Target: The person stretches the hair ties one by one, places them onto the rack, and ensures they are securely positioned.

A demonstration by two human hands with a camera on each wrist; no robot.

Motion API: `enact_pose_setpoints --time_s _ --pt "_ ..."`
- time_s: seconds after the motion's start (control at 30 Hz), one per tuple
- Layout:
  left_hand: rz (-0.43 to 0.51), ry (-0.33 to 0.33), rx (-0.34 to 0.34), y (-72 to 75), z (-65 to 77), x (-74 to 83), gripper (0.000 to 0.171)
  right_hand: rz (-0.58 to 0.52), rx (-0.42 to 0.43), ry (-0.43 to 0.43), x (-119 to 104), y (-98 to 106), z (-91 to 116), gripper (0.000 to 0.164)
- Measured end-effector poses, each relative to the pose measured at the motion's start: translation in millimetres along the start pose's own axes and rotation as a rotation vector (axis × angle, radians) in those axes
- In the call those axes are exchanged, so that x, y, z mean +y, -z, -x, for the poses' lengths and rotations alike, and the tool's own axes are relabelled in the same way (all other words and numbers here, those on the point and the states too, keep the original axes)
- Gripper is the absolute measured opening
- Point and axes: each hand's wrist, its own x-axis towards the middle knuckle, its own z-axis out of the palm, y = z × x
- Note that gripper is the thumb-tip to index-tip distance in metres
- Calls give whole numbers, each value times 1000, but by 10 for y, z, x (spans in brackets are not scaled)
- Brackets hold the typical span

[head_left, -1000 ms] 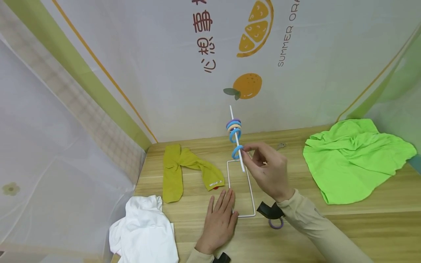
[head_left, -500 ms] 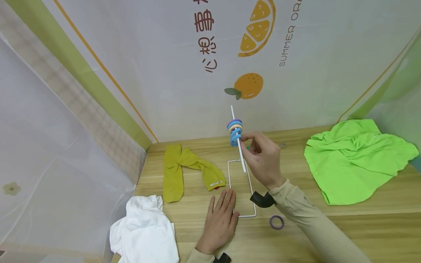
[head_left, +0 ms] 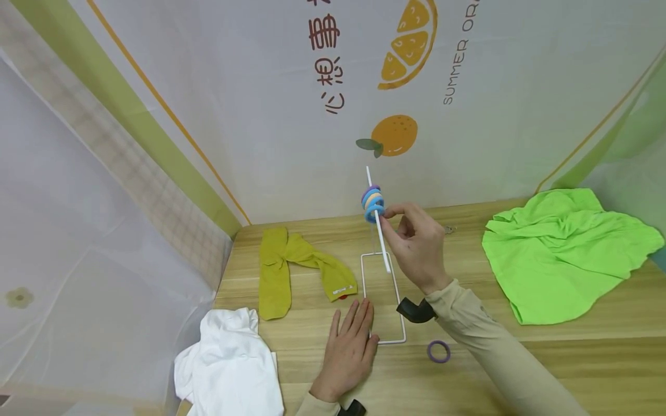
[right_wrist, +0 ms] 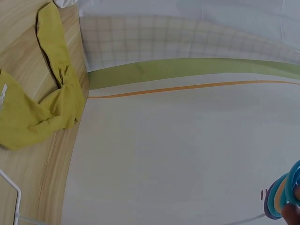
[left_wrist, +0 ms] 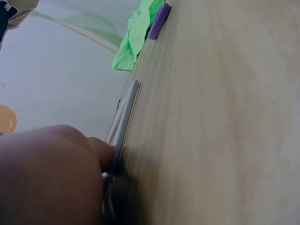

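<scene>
My right hand (head_left: 420, 245) pinches a blue ring (head_left: 370, 217) between thumb and fingertips. The ring is around the raised rod of a white wire stand (head_left: 383, 245), close against several others in purple, blue and cream (head_left: 371, 192). In the right wrist view, the stacked rings (right_wrist: 271, 199) and the fingertips (right_wrist: 291, 214) show at the lower right edge. My left hand (head_left: 345, 352) lies flat with straight fingers, over the left side of the stand's rectangular base (head_left: 403, 315). The left wrist view shows the thumb (left_wrist: 101, 151) against the base wire (left_wrist: 125, 117).
A purple ring (head_left: 439, 351) lies on the wooden table right of the base. Mustard cloth (head_left: 276, 271) lies left, white cloth (head_left: 231, 364) front left, bright green cloth (head_left: 562, 260) right. Small metal keys (head_left: 450, 230) lie behind the right hand. A printed curtain (head_left: 291, 144) stands behind.
My right hand has slid the blue ring along the rod, away from the near end and up to the other rings. The left hand has stayed in place.
</scene>
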Motion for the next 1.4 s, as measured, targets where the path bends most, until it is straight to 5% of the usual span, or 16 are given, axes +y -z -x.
enact_pose_setpoints --time_s 0.27,0.37,0.43,0.63,0.77,1.0,1.4 --pt "9 1 -1 8 -11 8 53 -16 -36 -2 28 94 79 11" --pt "14 3 -9 14 -18 12 53 26 -108 -13 72 216 198 13" --pt "30 9 -21 15 -21 13 53 80 -224 -42 112 333 304 13" --pt "69 35 -59 21 -27 10 55 259 -757 -263 264 728 688 6" --pt "85 44 -74 14 -23 8 56 304 -912 -350 379 925 974 9" --pt "77 49 -86 -8 -4 7 56 293 -1045 -445 457 1149 1344 16" --pt "81 41 -78 -6 -11 8 56 307 -1010 -389 475 1159 1493 22"
